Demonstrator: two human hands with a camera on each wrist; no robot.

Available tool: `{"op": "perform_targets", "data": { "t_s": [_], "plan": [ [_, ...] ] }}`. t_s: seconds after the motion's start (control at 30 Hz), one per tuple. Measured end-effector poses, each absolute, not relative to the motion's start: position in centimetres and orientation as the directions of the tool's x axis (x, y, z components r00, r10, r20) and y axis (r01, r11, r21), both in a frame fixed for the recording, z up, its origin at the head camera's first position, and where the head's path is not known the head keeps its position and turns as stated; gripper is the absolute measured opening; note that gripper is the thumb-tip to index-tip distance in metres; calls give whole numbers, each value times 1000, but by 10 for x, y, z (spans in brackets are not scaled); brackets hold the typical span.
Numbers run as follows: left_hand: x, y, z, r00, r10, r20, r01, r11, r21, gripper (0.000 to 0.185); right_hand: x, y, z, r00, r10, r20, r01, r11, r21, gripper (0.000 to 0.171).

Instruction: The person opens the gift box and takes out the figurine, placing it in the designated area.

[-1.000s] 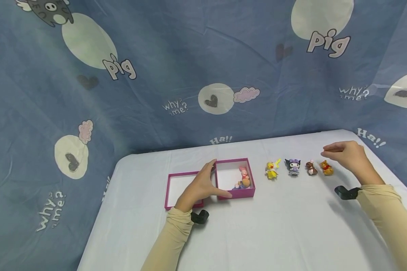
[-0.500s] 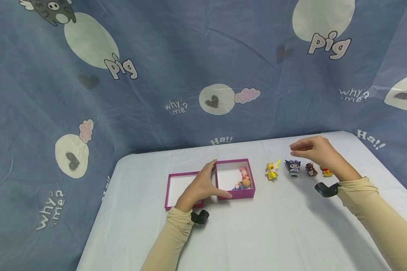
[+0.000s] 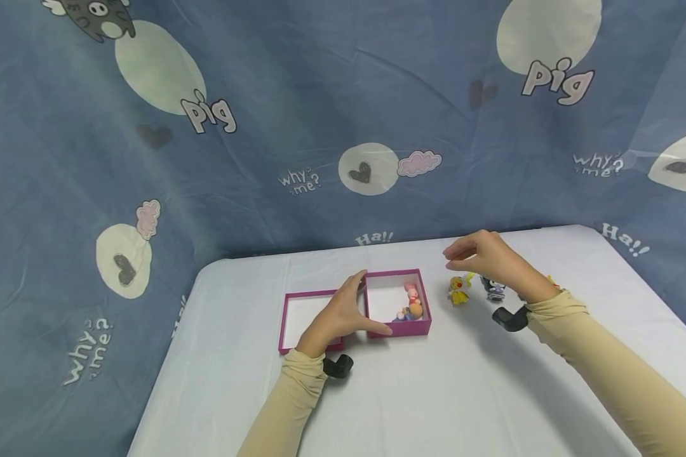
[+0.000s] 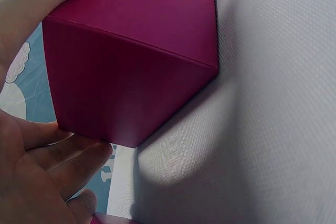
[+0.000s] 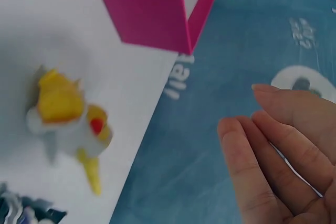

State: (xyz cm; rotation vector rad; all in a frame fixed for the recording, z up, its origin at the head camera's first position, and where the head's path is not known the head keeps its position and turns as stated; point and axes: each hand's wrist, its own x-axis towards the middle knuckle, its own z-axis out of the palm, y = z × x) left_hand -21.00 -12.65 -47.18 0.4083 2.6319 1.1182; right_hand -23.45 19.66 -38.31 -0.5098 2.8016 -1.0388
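My left hand (image 3: 343, 314) grips the near left corner of a magenta box (image 3: 399, 327), thumb along its front wall and fingers on its left side; the left wrist view shows that box (image 4: 131, 66) filling the frame. Inside lie a pink figure (image 3: 413, 292) and an orange-headed one (image 3: 414, 310). My right hand (image 3: 480, 255) hovers open above a yellow figure (image 3: 459, 289) standing on the table, seen close as the yellow figure (image 5: 68, 114) in the right wrist view. A dark purple figure (image 3: 494, 289) stands just right of it, partly hidden by my wrist.
The box's magenta lid (image 3: 305, 317) lies open side up, left of the box. An orange figure (image 3: 551, 280) peeks out behind my right sleeve. A white table (image 3: 434, 393) is backed by a blue cartoon-print cloth (image 3: 320, 127).
My right hand has travelled left along the row of figures, from above the orange one to above the yellow one. The left hand and box have stayed put.
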Motion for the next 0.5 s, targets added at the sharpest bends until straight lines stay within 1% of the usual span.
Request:
{"op": "perform_targets", "data": {
  "t_s": [0.33, 0.5],
  "plan": [
    [-208, -127, -469, -928, 353, -118, 154, 652, 742, 138, -240, 164, -381, -902, -432, -26, -318, 702, -637, 25],
    [-207, -128, -468, -929, 353, -112, 156, 647, 746, 136, -242, 148, -382, -876, -480, -45, -347, 694, -631, 20]
  ]
}}
